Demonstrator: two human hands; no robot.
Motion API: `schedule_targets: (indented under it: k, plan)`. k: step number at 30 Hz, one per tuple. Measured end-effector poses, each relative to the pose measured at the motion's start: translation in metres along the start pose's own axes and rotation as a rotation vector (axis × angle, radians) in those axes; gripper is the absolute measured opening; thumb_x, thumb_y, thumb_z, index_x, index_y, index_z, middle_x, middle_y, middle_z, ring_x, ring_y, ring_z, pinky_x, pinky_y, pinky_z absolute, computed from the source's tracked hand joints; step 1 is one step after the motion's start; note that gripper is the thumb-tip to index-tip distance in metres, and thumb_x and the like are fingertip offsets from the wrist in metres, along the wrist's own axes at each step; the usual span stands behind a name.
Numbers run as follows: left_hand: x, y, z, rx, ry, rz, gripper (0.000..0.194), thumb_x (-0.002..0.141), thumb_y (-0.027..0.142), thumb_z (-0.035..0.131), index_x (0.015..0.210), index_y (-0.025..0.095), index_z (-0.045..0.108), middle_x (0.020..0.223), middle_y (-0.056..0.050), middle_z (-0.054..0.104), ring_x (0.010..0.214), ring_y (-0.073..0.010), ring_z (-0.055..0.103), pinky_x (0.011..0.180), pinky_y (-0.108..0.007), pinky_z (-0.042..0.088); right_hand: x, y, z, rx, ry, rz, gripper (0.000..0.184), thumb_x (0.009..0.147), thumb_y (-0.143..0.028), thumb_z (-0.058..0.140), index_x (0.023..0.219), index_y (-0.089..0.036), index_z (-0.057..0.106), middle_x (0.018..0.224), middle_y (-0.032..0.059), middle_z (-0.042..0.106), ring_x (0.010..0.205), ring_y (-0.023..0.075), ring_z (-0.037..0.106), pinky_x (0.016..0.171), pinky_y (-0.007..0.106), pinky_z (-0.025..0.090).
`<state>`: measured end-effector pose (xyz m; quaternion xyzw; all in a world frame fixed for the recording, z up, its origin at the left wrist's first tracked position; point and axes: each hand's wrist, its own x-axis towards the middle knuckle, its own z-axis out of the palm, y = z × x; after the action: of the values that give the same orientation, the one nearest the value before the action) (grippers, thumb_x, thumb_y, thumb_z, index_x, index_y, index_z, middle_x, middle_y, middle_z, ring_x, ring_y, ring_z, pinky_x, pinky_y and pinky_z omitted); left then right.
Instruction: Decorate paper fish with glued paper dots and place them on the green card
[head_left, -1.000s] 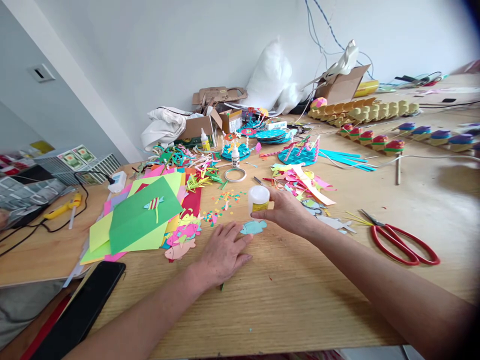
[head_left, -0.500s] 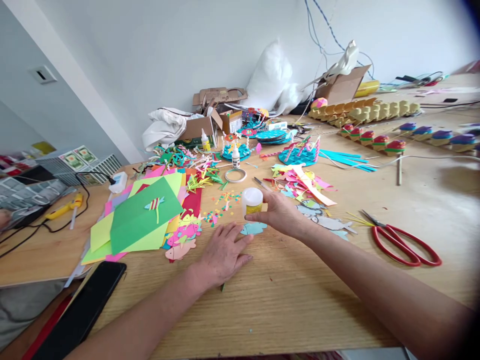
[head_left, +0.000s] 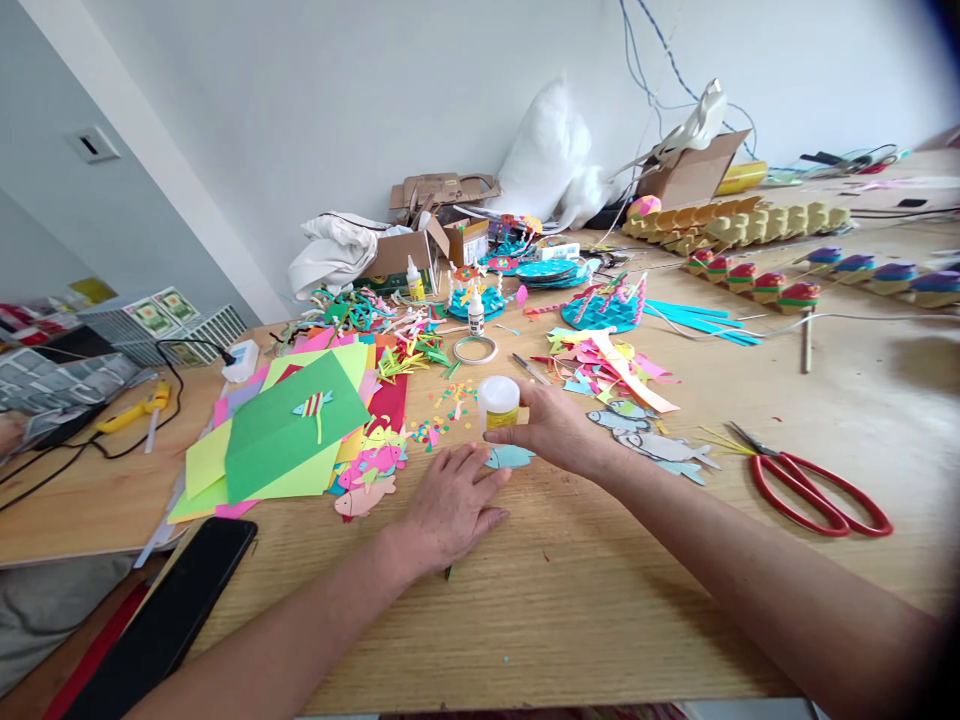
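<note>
My right hand (head_left: 555, 425) is closed around a small whitish plastic jar with a yellow label (head_left: 498, 398), gripping it from the right side. Just below the jar a light-blue paper fish (head_left: 514, 457) lies on the wooden table. My left hand (head_left: 454, 510) rests palm down on the tabletop with its fingers apart, the fingertips close to the fish's left end. Pink and yellow paper fish (head_left: 365, 495) are piled to the left of that hand. Tiny coloured paper bits (head_left: 442, 410) are scattered beyond it. Grey-blue paper fish (head_left: 652, 447) lie behind my right forearm.
Red-handled scissors (head_left: 817, 490) lie at the right. Coloured paper sheets (head_left: 277, 450) and a black phone (head_left: 187, 590) are at the left. Paper scraps (head_left: 607, 360), a tape ring (head_left: 475, 349) and a glue bottle (head_left: 475, 316) stand farther back. Another person's hand (head_left: 9, 432) shows at the left edge.
The camera view has shifted slightly. The jar and both hands keep about the same places on the table.
</note>
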<state>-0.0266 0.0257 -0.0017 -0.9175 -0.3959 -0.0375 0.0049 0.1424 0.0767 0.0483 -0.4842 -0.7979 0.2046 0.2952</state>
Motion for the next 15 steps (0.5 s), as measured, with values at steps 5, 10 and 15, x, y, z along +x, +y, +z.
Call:
schedule_targets:
  k: [5,10,15]
  plan:
    - [0.0,0.0,0.001,0.007,0.011,-0.001,0.04,0.082,0.04,0.041,0.118,0.023,0.041,0.125,-0.01,0.038,0.118,-0.0259,0.03,0.092,-0.044,0.029,0.001,-0.001,0.0,0.011,-0.016,0.009,0.028,0.061,-0.037,0.064,0.081,-0.018,0.058,0.075,0.0014,0.063,0.071,0.0181,0.056,0.06,0.026,0.039]
    - [0.0,0.0,0.0,0.012,0.009,-0.001,0.04,0.082,0.039,0.042,0.119,0.024,0.041,0.125,-0.01,0.039,0.116,-0.0254,0.032,0.092,-0.044,0.03,-0.002,0.01,-0.008,-0.039,0.045,0.029,0.034,0.059,-0.039,0.065,0.085,-0.019,0.059,0.077,0.0022,0.063,0.071,0.0184,0.056,0.059,0.026,0.038]
    - [-0.001,0.0,-0.002,0.006,0.015,0.006,0.039,0.082,0.038,0.042,0.119,0.023,0.041,0.123,-0.009,0.04,0.116,-0.025,0.033,0.092,-0.044,0.03,-0.006,0.018,-0.015,-0.052,0.061,0.035,0.032,0.06,-0.04,0.064,0.084,-0.019,0.06,0.079,0.0021,0.063,0.071,0.0184,0.056,0.059,0.026,0.038]
